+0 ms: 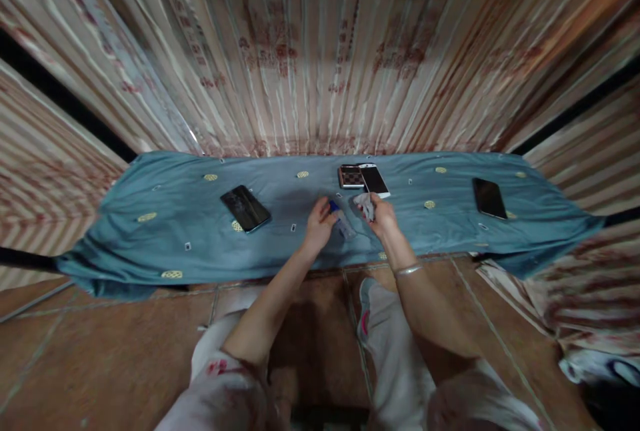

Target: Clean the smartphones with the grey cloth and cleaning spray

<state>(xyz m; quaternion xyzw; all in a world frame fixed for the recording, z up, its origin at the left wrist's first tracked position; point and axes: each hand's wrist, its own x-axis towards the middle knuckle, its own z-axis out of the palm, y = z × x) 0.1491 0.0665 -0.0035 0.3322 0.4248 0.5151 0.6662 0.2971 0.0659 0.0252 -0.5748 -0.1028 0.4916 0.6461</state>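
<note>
A teal cloth [165, 231] covers a low surface in front of me. My left hand [319, 223] grips a small clear bottle with a blue cap [341, 219], lying tilted on the cloth. My right hand [384, 215] holds a crumpled grey wipe [365, 205] just right of the bottle. Behind my hands lie a checkered-back phone [351, 177] and a white-rimmed phone [375, 181], side by side and touching. A dark phone [245, 208] lies to the left, another dark phone [489, 198] far right.
Striped patterned curtains [300, 64] hang right behind the cloth. Brown floor tiles [100, 344] lie below, and my knees in pale trousers [400, 351] are near the cloth's front edge. Bunched fabric [590, 311] lies on the floor at right.
</note>
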